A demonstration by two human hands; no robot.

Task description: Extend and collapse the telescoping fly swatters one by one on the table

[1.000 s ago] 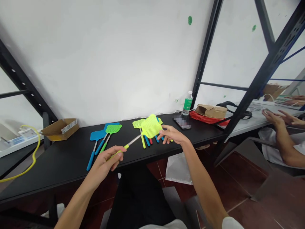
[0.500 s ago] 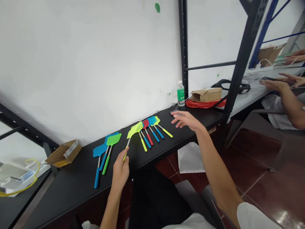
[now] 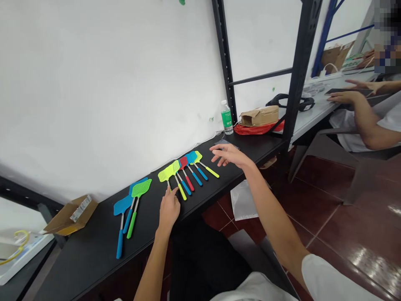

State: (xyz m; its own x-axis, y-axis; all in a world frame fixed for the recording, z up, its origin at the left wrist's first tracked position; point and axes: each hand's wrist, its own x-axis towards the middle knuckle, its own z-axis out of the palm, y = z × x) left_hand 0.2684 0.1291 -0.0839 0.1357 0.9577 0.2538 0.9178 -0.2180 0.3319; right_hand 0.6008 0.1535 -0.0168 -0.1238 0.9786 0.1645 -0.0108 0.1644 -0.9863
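My left hand (image 3: 170, 207) is closed around the handle of a yellow fly swatter (image 3: 164, 174), whose head lies on the black desk beside the others; the hand hides most of that handle. To its right is an overlapping row: another yellow swatter (image 3: 182, 193), a red swatter (image 3: 184, 163), blue swatters (image 3: 196, 179) and a yellow one (image 3: 213, 172) at the end. Left of my hand lie a green swatter (image 3: 140, 189) and two blue swatters, one of them the nearer blue swatter (image 3: 121, 205). My right hand (image 3: 230, 155) hovers open, fingers apart, above the desk near a dark phone-like slab (image 3: 223, 143).
A green-labelled water bottle (image 3: 227, 118) stands by the wall. Beside it a cardboard box (image 3: 260, 116) rests on a red bag (image 3: 250, 130). An open carton (image 3: 72, 215) is at the left. A black rack post (image 3: 300, 71) rises at right; a co-worker's hands (image 3: 347, 94) are beyond.
The view has shifted, so most things sit further left. My left hand has brought the yellow swatter's head closer to the row and turned its handle more toward me. My right hand stays open.
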